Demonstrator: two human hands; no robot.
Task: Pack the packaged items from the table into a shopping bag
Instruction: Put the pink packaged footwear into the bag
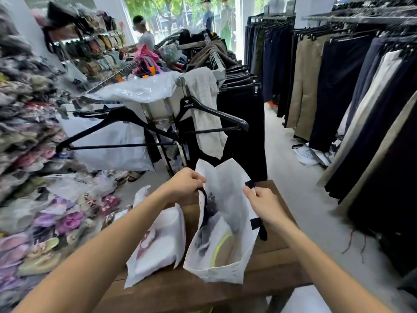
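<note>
A white shopping bag (228, 195) with black handles stands open on the brown wooden table (270, 263). My left hand (187, 182) grips its left rim by the black handle. The bag's right rim is pinched by my right hand (262, 203). Inside the bag lie packaged items (220, 242), one with a yellow-green edge, under clear wrap. To the left of the bag, a white packaged item (158, 242) with a red print lies flat on the table.
A rack with black hangers (203, 111) and dark clothes stands right behind the table. Piles of wrapped slippers (45, 222) fill the left. Trouser racks (338, 86) line the right across a pale floor aisle. A person (144, 32) stands far back.
</note>
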